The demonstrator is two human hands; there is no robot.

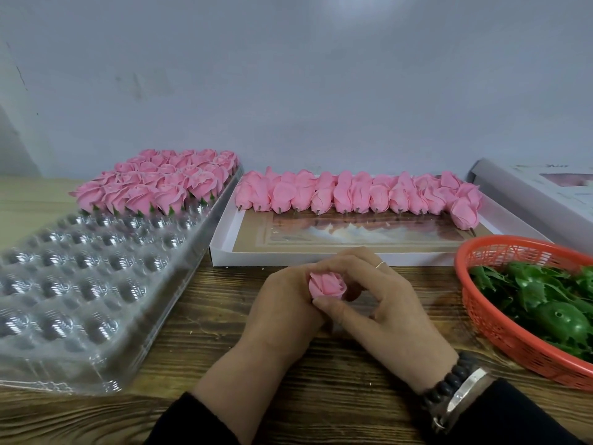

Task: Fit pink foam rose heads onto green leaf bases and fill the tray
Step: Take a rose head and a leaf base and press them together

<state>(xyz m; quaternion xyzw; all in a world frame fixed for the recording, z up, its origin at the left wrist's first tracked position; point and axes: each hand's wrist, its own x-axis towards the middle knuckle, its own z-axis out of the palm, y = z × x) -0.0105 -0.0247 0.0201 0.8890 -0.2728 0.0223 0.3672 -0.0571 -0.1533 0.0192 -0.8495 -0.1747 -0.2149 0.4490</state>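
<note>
Hands: left hand (282, 300) and right hand (382, 300) both pinch one soft pink foam rose head (327, 285), its base apparently hidden
Tray: clear dimpled plastic tray (96, 284), counter's left edge
Basket: orange mesh basket (500, 329), right edge

Two hands meet over a wooden table (199, 319). The left hand (282, 303) and the right hand (382, 303) both hold one pink rose (327, 285) between them. On the left is a clear tray (80, 284). Its far end is full of roses on green leaves (160, 181). A white box (221, 248) behind the hands has a row of pink rose heads (356, 194). A red basket (491, 329) on the right holds green leaves (545, 300).
</note>
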